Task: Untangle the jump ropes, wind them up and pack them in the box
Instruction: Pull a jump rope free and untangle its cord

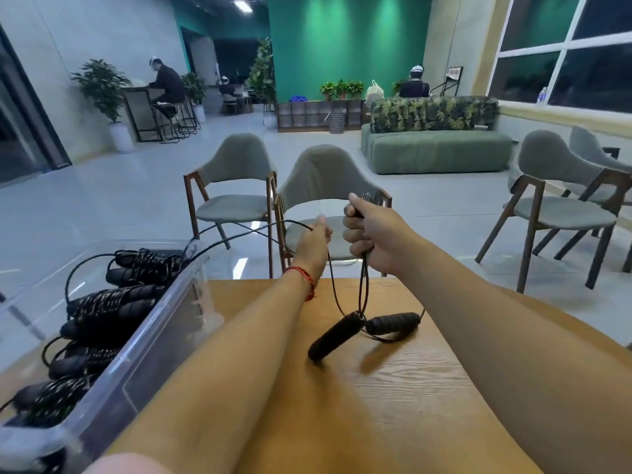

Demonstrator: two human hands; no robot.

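Right hand [367,234] in a tight fist around folded rope [365,285], left hand [316,239] seems to pinch a strand, two handles [362,331] on table [393,405], box [143,336] beside.

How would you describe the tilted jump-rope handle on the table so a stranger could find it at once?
Start at the wooden table, right of the clear box. Two black handles sit mid-table; it is the left handle. Its neighbour lies flat, while this one leans up, its top end hanging from the cord that the right hand grips.
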